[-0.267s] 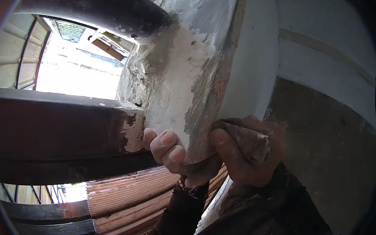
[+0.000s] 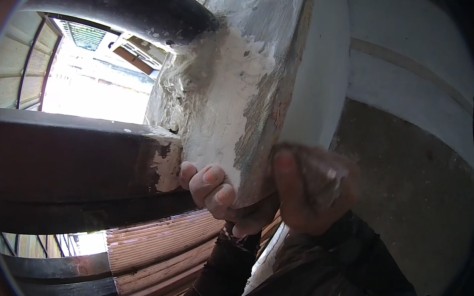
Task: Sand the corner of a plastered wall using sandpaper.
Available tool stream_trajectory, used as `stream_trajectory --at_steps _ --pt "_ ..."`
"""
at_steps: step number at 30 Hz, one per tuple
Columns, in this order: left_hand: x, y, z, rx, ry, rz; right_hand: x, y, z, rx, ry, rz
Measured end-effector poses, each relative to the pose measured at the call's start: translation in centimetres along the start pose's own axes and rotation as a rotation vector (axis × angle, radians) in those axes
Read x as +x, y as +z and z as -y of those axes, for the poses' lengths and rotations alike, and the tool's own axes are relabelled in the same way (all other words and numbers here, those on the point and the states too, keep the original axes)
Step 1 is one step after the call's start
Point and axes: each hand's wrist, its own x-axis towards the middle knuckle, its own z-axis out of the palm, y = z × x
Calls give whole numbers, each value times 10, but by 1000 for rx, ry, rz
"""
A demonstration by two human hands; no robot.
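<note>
My left hand is closed round the lower end of a plastered pillar, its fingertips dusty and pressed on the pale face. Patchy white and grey filler covers that face, and the edge on its right is rough. At this right edge, low down, is my right hand, smeared by motion. Between its thumb and fingers it pinches a folded grey-brown sheet that looks like sandpaper. The thumb lies close against the pillar's edge. Part of the sheet is hidden in the hand.
Two dark beams, an upper one and a lower one, meet the pillar from the left. Below them is a brown corrugated sheet. A pale wall with a grey lower part stands on the right. Bright daylight enters between the beams.
My right hand has shifted slightly along the pillar's edge with the folded sheet and is now more blurred. The left hand keeps its hold on the lower end.
</note>
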Motion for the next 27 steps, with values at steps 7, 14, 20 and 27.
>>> stream_trajectory --at_steps 7,14,20,27 --pt "7 -5 -3 -150 -146 76 10 14 -18 -25 25 -17" --pt "20 34 -8 161 188 -124 7 12 -34 -84 54 -35" --pt "21 43 -9 198 201 -141 6 5 -30 -127 83 -51" --pt "30 41 -27 -239 -140 -144 19 2 -55 -186 138 -65"
